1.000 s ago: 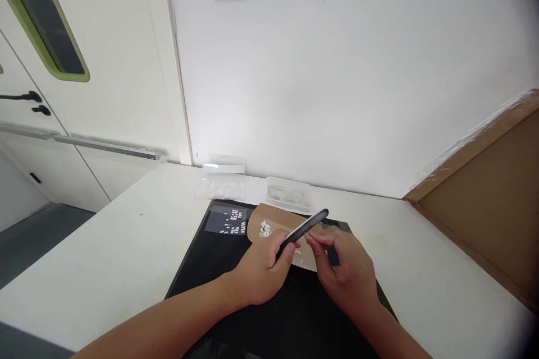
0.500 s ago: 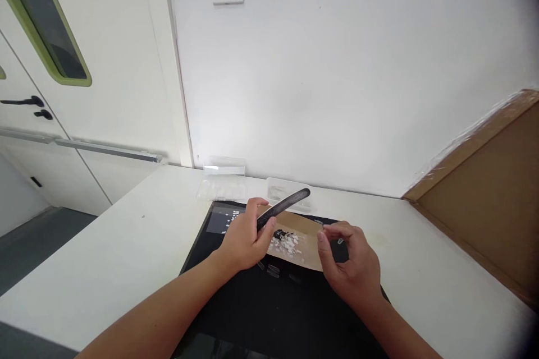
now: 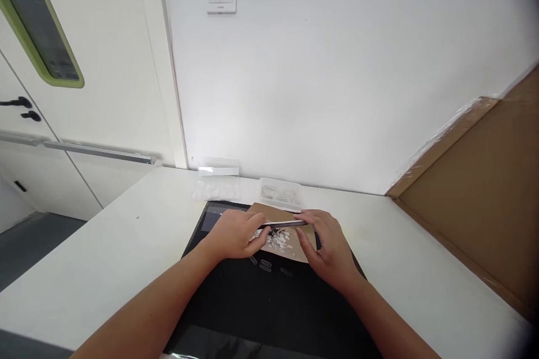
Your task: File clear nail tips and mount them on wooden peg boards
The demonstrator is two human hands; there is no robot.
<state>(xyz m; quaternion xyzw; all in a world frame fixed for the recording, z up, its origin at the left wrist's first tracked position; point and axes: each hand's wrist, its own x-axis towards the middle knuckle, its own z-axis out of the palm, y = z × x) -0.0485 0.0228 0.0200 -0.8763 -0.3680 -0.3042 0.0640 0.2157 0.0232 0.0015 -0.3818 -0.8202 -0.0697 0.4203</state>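
A dark nail file [image 3: 285, 224] is held level above a brown paper sheet [image 3: 301, 249]. My left hand [image 3: 240, 234] grips its left end between thumb and fingers. At its right end, my right hand [image 3: 326, 244] has the fingertips on top and the thumb just below; whether it also holds a small piece is hidden. White flakes and some black bits [image 3: 279, 239] lie heaped on the paper under the file. Several clear slivers [image 3: 265, 265] rest on the black mat [image 3: 269, 308] in front of the paper.
Behind the mat, a clear open case [image 3: 217, 186] and a shallow translucent box [image 3: 280, 193] with clear pieces stand by the wall. A brown cardboard panel [image 3: 475, 190] leans at the right. A door [image 3: 109, 67] is at the left.
The file has turned from slanting upward to nearly level. My right hand has moved left from beside the paper to the file's right end. The view has shifted slightly.
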